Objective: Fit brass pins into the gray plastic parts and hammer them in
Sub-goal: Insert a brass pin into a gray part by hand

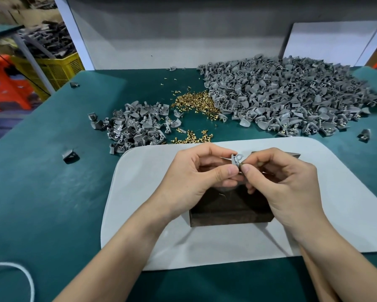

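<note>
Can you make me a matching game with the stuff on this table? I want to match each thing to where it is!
Things:
1. large gray pile
2. loose brass pins
3. dark block
4. single gray part

Places:
A. on the white mat, partly under the right hand
B. pinched in the left hand
C. far right side of the green table
D. between the big heap and a smaller gray pile

Pairs: 1-C, 2-D, 3-A, 4-B
</note>
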Action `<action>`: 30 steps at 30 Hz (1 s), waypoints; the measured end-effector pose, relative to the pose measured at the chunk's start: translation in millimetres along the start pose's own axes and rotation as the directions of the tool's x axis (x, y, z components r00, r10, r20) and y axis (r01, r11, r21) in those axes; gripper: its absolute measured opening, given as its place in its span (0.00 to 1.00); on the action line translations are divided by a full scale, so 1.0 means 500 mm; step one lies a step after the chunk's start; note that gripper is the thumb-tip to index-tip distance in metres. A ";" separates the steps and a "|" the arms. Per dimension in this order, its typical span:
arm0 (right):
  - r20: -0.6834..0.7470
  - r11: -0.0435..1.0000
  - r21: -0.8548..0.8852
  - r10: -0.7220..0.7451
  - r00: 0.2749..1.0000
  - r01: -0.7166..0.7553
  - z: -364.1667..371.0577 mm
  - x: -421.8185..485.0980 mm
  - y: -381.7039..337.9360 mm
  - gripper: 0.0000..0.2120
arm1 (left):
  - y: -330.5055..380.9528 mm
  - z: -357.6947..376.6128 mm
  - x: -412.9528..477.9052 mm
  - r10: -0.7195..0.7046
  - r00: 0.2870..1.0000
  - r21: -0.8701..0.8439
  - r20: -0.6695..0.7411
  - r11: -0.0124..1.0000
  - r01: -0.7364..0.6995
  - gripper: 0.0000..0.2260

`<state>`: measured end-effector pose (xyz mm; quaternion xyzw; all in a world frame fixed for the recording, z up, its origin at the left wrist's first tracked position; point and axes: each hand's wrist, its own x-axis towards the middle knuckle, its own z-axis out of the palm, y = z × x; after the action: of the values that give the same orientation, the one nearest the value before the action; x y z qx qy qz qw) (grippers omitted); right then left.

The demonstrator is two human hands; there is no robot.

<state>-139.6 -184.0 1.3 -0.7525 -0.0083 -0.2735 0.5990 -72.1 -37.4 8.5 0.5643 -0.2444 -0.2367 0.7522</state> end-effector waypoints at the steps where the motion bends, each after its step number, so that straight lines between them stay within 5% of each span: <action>1: 0.004 1.000 -0.003 -0.001 1.000 0.001 0.000 0.000 0.000 0.06 | 0.000 0.000 0.000 -0.002 1.000 -0.004 -0.004 1.000 0.002 0.11; 30: 0.158 0.992 0.073 0.086 0.984 -0.099 -0.014 0.010 0.009 0.09 | -0.006 0.003 -0.002 0.022 0.999 0.050 -0.025 0.999 -0.020 0.10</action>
<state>-136.9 -193.0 0.4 -0.7463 -0.0308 -0.1857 0.6384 -74.2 -38.5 6.0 0.5831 -0.2465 -0.2155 0.7435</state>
